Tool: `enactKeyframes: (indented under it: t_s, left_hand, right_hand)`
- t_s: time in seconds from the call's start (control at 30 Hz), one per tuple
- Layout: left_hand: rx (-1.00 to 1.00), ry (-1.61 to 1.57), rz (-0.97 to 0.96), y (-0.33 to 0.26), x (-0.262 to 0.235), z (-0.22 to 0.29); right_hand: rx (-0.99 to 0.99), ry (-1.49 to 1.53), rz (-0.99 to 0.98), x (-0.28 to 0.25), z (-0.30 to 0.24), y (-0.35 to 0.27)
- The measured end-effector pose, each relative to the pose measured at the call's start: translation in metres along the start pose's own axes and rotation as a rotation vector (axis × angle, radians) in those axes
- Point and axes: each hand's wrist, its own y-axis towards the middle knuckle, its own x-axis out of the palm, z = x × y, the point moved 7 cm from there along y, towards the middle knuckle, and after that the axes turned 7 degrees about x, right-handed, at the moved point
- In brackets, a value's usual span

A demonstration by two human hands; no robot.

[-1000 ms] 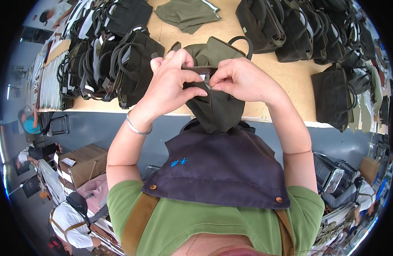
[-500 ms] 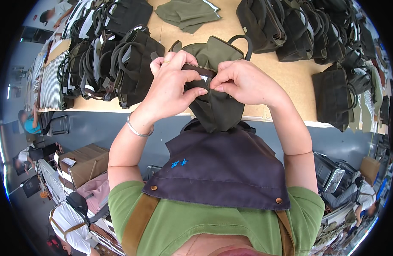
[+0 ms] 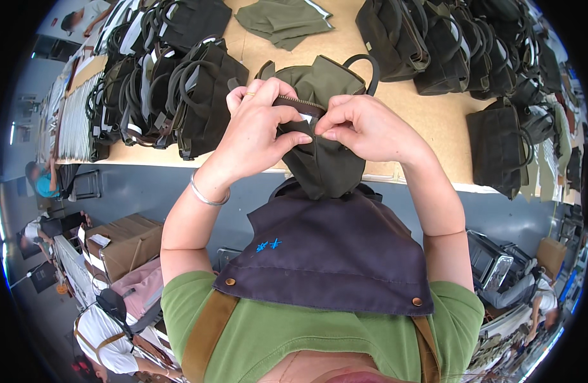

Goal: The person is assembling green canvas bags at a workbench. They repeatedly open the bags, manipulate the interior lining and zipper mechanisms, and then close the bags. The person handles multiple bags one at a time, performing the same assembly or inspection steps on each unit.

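Observation:
A dark olive fabric bag (image 3: 329, 163) lies at the near edge of the table, its lower part hanging toward my apron. Along its top runs a zipper (image 3: 299, 100) with metal teeth and brown trim, spread apart. My left hand (image 3: 262, 121) grips the bag's rim beside the zipper, fingers over the edge and thumb below. With thumb and forefinger, my right hand (image 3: 364, 126) pinches the fabric edge at the right of the opening. Between the hands shows a small white label (image 3: 306, 117). Whatever else the right fingertips hold is hidden.
Rows of similar dark handbags stand on the table at left (image 3: 207, 96) and right (image 3: 396, 38); another bag (image 3: 498, 147) sits near the right edge. An olive fabric piece (image 3: 284, 20) lies at the back. Cardboard boxes (image 3: 124, 246) and other people are farther off.
Both hands keep nearly the same grip on the bag. The view has shifted very slightly, and a person at the lower left has moved an arm out.

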Motion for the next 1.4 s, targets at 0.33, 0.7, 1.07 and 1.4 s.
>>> enactKeyframes:
  t_s: [0.33,0.7,1.07,1.4]
  left_hand:
    - [-0.023,-0.011,-0.022,-0.003,-0.001,0.004]
    - [0.042,-0.157,-0.077,0.003,-0.003,-0.009]
    - [0.216,-0.054,0.154,0.001,-0.017,0.000]
    - [0.285,0.064,0.064,-0.001,-0.012,0.001]
  right_hand:
    - [0.027,0.116,-0.053,0.007,0.001,-0.001]
    - [0.063,0.155,-0.005,0.010,0.006,-0.002]
    - [0.077,0.130,-0.113,-0.010,0.020,0.016]
    - [0.045,0.303,-0.150,-0.012,0.004,0.017]
